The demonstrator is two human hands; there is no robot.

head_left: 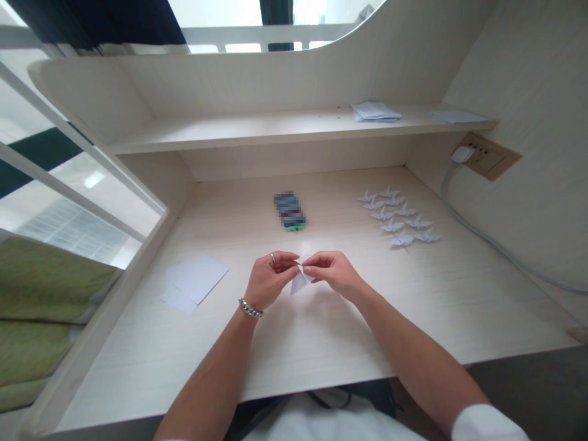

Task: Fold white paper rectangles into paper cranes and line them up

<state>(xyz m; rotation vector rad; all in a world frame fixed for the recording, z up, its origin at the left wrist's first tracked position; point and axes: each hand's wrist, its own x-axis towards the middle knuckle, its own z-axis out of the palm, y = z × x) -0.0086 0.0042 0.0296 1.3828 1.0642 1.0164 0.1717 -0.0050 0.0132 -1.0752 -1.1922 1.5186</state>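
Observation:
A small folded piece of white paper is pinched between both hands, a little above the desk's middle; its upper part is covered by fingers. My left hand, with a ring and a chain bracelet, is closed on its left side. From the other side my right hand grips it between thumb and fingers. White folded paper cranes, several in rows, stand on the desk to the right. Loose white paper sheets lie overlapping to the left of my left hand.
Beyond my hands lies a phone-like object, its surface pixelated. Folded papers and a flat sheet rest on the shelf. A white charger sits in the wall socket, its cable running along the right wall.

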